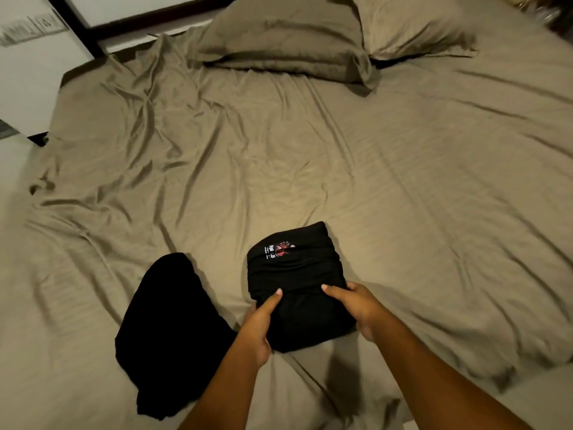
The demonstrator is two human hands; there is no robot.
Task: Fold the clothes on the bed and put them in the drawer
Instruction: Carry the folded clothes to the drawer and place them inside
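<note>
Gripping the folded black T-shirt at lower centre of the frame, both hands are on the bundle. The left grip pinches its near-left edge, one digit laid over the top and the rest tucked at the side. The right grip clasps the near-right edge in much the same way. So both grips are closed on cloth, neither one spread wide.

The bundle lies on the bed sheet, its printed logo facing up at the far end. It looks folded and ready to lift or get a last squaring. To do that well, I'd slide the fingers further under so the layers are carried from below. Bring both sides up together and level, and keep the stack pressed so the top folds don't slip or fan open. Soft jersey like this will sag in the middle if held only by the corners.

Now the count: two black garments. One is the folded shirt. The other is a loose black garment lying just beside it at lower left, apart from it and by the look of it not yet folded. Two pillows sit at the top, a left pillow and a right pillow. One logo, two hands, and no drawer in shot.
</note>
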